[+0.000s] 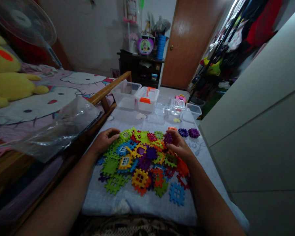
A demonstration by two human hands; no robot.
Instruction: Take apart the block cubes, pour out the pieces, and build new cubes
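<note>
A heap of colourful plastic interlocking building tiles (pixel 140 177) lies on the cloth-covered table (pixel 137 209); some tiles have window frames in them. My right hand (pixel 180 146) is at the heap's far right side, thumb and fingers closed on a purple tile (pixel 168 138). My left hand (pixel 105 140) rests against the far left side of the heap beside light green tiles (pixel 126 134), its fingers loosely curved and apart, with nothing visible in them. Beyond my right hand, a dark purple tile (pixel 183 132) and another purple tile (pixel 194 132) lie apart from the heap.
Clear plastic boxes line the table's far end, including a large bin (pixel 126 95), a lidded box with orange latches (pixel 147 98) and a small container (pixel 194 109). A wooden bed rail (pixel 110 87) runs along the left, a white cabinet (pixel 255 114) along the right.
</note>
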